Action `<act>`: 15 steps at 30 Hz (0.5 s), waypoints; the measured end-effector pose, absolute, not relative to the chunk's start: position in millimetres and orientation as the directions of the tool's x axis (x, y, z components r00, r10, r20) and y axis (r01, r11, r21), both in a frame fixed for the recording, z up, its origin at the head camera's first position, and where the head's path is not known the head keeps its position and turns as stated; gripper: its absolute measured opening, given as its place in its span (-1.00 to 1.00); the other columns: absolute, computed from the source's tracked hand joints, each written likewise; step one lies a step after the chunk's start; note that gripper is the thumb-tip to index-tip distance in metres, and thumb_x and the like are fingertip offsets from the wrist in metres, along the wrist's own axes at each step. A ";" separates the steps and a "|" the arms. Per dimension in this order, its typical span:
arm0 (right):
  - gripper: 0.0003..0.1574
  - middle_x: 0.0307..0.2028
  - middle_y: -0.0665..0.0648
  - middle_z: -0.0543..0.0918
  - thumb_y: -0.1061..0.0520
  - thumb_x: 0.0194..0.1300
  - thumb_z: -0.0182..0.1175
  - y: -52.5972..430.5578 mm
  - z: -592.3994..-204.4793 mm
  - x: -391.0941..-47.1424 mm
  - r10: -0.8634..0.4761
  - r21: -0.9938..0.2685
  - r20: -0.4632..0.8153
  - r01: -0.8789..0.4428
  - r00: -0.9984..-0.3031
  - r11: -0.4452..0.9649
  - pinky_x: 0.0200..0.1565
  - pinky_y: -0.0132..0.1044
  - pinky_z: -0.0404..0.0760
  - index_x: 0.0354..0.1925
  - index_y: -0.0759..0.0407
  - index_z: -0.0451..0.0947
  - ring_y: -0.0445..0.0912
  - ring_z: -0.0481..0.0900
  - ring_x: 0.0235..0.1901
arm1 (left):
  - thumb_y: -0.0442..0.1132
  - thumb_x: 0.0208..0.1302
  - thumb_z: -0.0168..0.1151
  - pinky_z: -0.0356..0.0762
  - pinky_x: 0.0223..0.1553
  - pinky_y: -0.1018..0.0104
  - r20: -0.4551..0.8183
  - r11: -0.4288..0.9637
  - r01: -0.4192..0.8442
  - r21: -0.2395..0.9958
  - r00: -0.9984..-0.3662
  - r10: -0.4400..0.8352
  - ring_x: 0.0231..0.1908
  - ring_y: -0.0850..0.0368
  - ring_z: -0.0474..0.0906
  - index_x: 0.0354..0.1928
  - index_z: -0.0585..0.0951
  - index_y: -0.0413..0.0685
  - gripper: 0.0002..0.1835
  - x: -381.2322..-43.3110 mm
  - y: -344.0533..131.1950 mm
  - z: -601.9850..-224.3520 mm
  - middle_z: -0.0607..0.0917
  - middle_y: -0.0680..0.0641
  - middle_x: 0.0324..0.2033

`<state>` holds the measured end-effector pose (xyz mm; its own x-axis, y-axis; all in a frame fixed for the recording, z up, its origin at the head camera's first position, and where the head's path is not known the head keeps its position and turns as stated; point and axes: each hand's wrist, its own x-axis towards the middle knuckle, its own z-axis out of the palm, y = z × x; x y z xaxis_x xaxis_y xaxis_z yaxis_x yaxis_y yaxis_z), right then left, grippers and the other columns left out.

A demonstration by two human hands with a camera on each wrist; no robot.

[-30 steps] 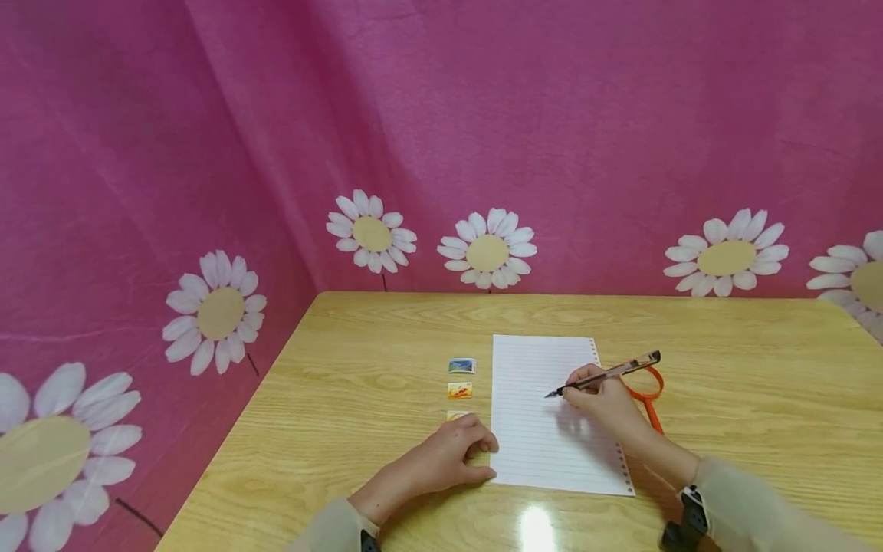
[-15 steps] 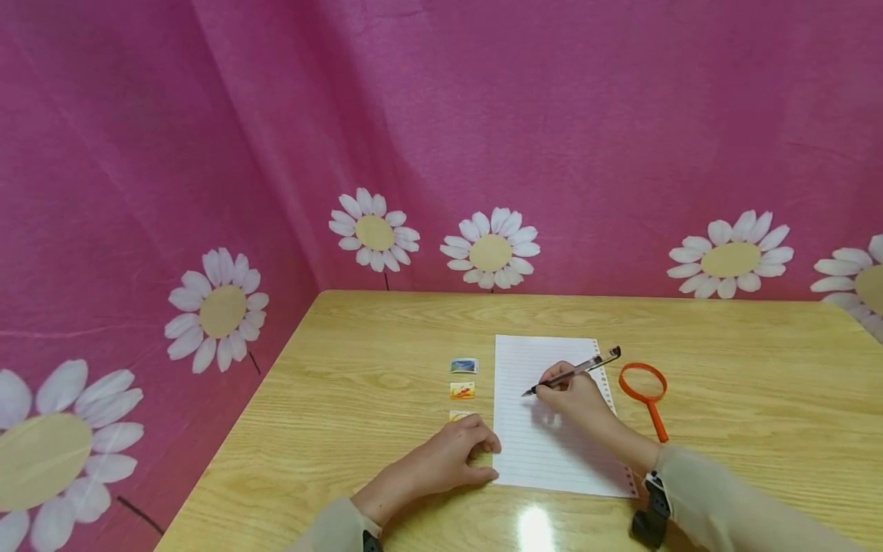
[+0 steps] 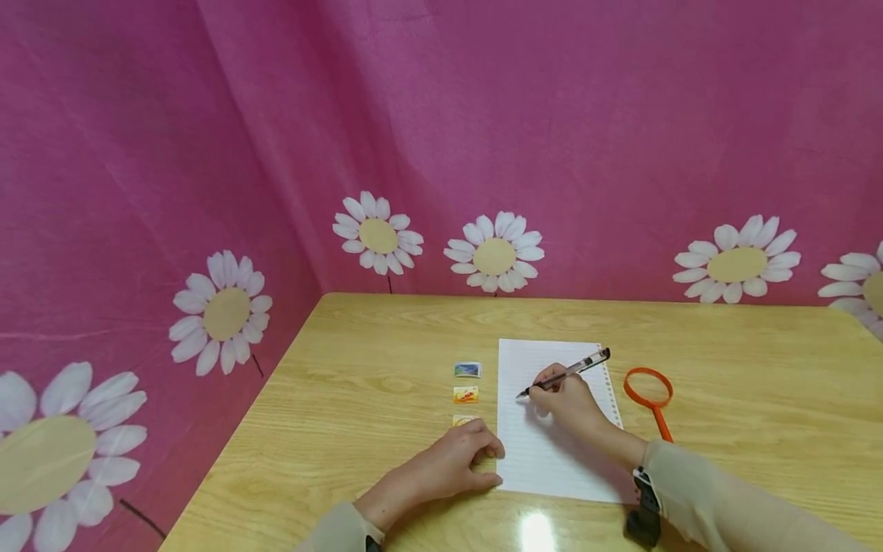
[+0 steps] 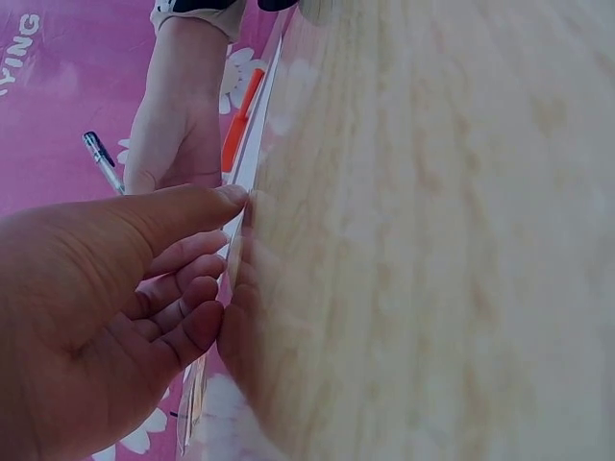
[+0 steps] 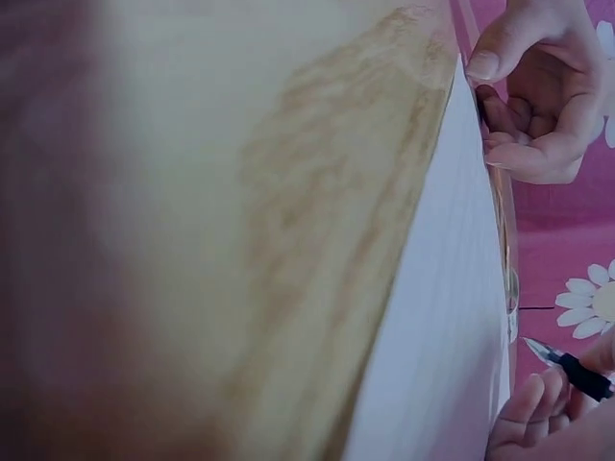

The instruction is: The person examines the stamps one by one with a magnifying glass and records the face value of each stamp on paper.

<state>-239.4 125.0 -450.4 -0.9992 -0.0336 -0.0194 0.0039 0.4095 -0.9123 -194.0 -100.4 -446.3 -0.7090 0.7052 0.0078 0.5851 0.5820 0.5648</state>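
Observation:
In the head view my right hand (image 3: 569, 402) pinches a gel pen (image 3: 572, 372) with a clear barrel and dark grip, its tip over the left part of a lined sheet of paper (image 3: 552, 468). The right wrist view has the pen (image 5: 577, 376) pointing down close to the page. At the sheet's lower left edge rests my left hand (image 3: 462, 460), thumb and fingers loosely bent, fingertips right at the paper. Just beyond it lie three small picture cards in a column: a blue one (image 3: 468, 369), a yellow-and-red one (image 3: 465, 395) and a yellowish one (image 3: 465, 420), partly hidden by that hand.
A red magnifying glass (image 3: 661, 418) lies right of the sheet, beside my right forearm. All of it sits on a wooden table (image 3: 331, 399). Behind and to the left hangs a pink cloth (image 3: 586, 115) printed with white daisies.
My right hand has moved left across the page with the pen, bringing the magnifying glass into fuller view. My left hand has stayed at the sheet's edge.

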 end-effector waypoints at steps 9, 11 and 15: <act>-0.85 -0.55 0.00 0.53 0.28 0.14 0.20 121.1 -454.5 -238.9 -0.015 -0.895 0.018 -0.022 -1.000 0.446 -0.52 -0.44 0.40 -0.28 0.29 0.46 -0.26 0.45 -0.59 | -0.20 0.16 0.42 0.38 -0.26 0.65 0.024 0.580 0.595 0.556 -0.709 0.705 -0.34 0.45 0.33 -0.15 0.63 -0.05 -0.76 -194.1 -99.8 -446.7 0.51 0.08 -0.31; -0.86 -0.55 0.02 0.55 0.28 0.15 0.21 120.3 -454.9 -238.3 -0.007 -0.890 0.019 -0.021 -1.000 0.456 -0.52 -0.44 0.40 -0.28 0.29 0.46 -0.25 0.46 -0.59 | -0.20 0.17 0.42 0.38 -0.25 0.65 0.022 0.581 0.594 0.556 -0.709 0.705 -0.34 0.45 0.33 -0.15 0.63 -0.05 -0.76 -193.8 -99.9 -446.6 0.50 0.08 -0.31; -0.86 -0.54 0.05 0.57 0.27 0.16 0.21 118.7 -455.7 -237.2 0.006 -0.878 0.028 -0.022 -1.000 0.478 -0.52 -0.44 0.41 -0.28 0.28 0.47 -0.25 0.47 -0.58 | -0.19 0.17 0.42 0.38 -0.25 0.65 0.014 0.584 0.589 0.559 -0.711 0.703 -0.34 0.44 0.34 -0.14 0.62 -0.05 -0.75 -193.1 -99.9 -446.3 0.50 0.08 -0.31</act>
<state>-237.2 118.7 -455.7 -0.9996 0.0056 0.0285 -0.0223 0.4777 -0.8782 -193.1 -99.9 -446.3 -0.7108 0.7032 0.0144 0.5887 0.5836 0.5593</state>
